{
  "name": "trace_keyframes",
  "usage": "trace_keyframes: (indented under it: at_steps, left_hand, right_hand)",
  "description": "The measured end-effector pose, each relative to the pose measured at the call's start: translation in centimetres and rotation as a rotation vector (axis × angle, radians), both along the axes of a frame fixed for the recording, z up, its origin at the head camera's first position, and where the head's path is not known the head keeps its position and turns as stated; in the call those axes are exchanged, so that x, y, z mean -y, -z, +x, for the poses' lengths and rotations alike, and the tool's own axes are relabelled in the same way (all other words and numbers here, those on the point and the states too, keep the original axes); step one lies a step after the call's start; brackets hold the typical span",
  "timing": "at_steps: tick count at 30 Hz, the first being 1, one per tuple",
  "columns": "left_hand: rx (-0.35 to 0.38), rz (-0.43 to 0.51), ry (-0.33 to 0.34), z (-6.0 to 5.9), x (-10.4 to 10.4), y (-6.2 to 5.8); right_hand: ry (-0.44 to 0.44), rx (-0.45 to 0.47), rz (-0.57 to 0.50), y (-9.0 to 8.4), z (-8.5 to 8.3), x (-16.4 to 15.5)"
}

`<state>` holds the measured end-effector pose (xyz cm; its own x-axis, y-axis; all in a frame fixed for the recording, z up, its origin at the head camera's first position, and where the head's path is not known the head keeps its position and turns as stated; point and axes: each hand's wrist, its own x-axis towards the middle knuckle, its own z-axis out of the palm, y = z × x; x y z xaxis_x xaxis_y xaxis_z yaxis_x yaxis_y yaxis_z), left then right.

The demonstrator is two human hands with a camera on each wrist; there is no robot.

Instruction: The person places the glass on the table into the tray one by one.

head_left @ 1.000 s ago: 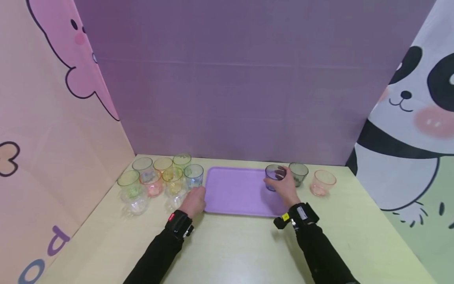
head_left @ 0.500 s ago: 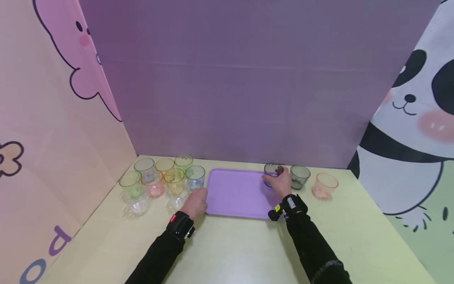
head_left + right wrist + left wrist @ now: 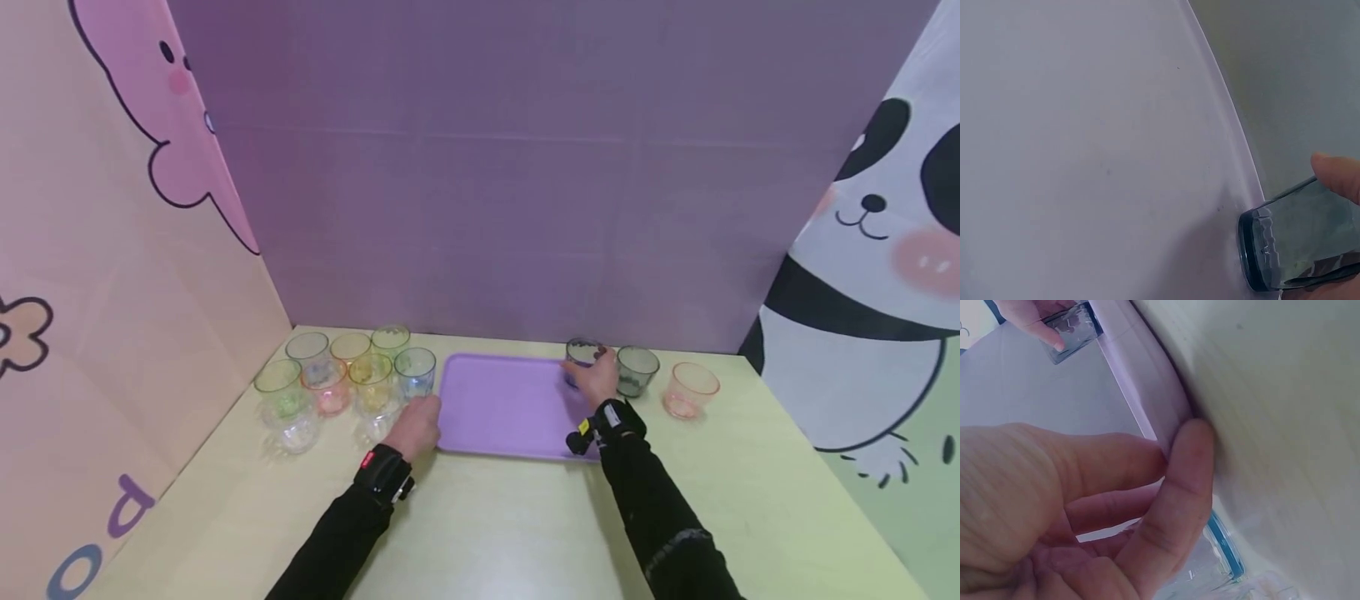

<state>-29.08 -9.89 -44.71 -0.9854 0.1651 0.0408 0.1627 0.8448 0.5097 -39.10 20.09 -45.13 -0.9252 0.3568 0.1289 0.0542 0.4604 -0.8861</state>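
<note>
- The right hand (image 3: 597, 379) carries the purple-tinted glass (image 3: 581, 353) farther back, now at the far right corner of the purple tray (image 3: 502, 408).
- The right forearm stretches out farther.

The purple tray (image 3: 502, 408) looks like smooth matt plastic with a rounded rim. The dark cup (image 3: 581, 354) is clear, glossy tinted plastic or glass with a ribbed base, like the coloured cups (image 3: 345, 375). The pale yellow-green worktop (image 3: 487, 525) shows a smooth, slightly sheened finish.
</note>
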Motion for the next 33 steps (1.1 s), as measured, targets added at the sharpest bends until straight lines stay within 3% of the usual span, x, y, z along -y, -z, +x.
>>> trace_keyframes:
  at_steps: [15,33]
  left_hand:
    - [-0.007,-0.001,0.000,0.0,-0.1,0.2]
    - [-0.020,-0.024,0.007,-0.2,-0.2,0.2]
  right_hand:
    - [-0.012,0.007,0.004,0.5,-0.7,-0.7]
    - [-0.045,-0.079,0.068,-0.8,-0.7,-0.3]
